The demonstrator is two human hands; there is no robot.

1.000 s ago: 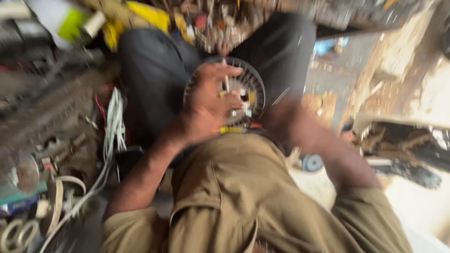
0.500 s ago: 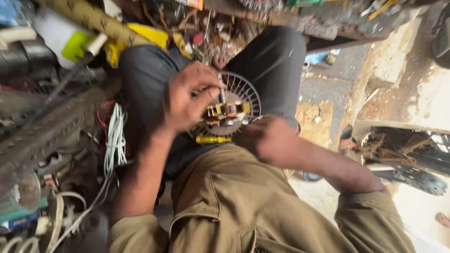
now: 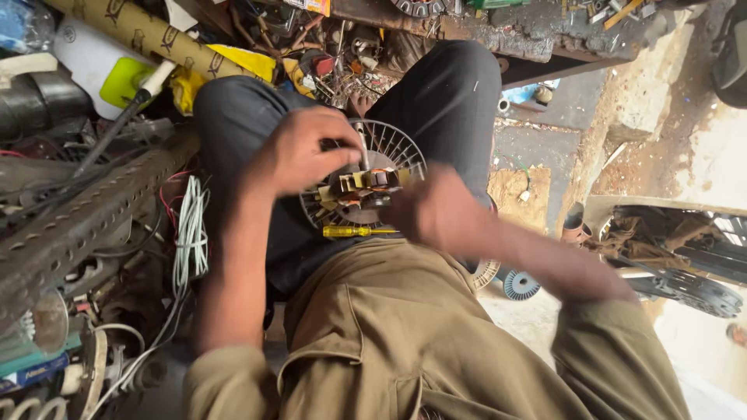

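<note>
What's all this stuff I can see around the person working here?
Fan motor with copper windings: one, brown and grey, on the lap.
Wire fan guard: one, grey, under the motor.
Screwdriver: one, yellow handle, on the lap.
White cable bundle: one, left of the knee.
Cardboard tube: one, tan, top left.
Perforated metal bar: one, rusty, left.
Left hand: on the motor.
Right hand: blurred, beside the motor.

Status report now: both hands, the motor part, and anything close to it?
Left hand grips top of small fan motor on lap. Right hand, blurred, at motor's right side. Yellow-handled screwdriver lies just below motor. White wire bundle off to left.
</note>
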